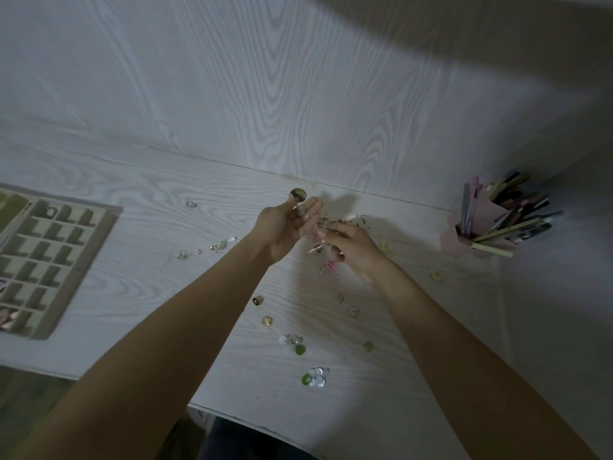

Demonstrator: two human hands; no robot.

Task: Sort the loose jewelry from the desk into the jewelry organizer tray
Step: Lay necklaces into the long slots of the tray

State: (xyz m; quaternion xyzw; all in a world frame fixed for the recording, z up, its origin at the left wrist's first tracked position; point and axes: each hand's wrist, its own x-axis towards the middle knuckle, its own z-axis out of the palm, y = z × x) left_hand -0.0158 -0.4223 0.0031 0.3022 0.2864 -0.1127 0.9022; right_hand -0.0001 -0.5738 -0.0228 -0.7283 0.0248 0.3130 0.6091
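My left hand (286,224) is raised over the back of the desk and pinches a gold disc earring (298,194) at its fingertips. Beside it, my right hand (351,244) hovers over a small heap of tangled earrings (345,220), fingers curled onto them; whether it holds one is blurred. The beige jewelry organizer tray (99,247) with several small compartments lies at the left edge of the desk. Loose pieces are scattered around: square gold studs (267,321), sequin clusters with green discs (315,377), clear drop earrings (223,244) and a small ring (191,204).
A pink pen holder (477,224) full of pens and pencils stands in the right back corner. A white wood-grain wall rises behind the desk (159,287). The desk's front edge runs along the lower left, with dark floor below.
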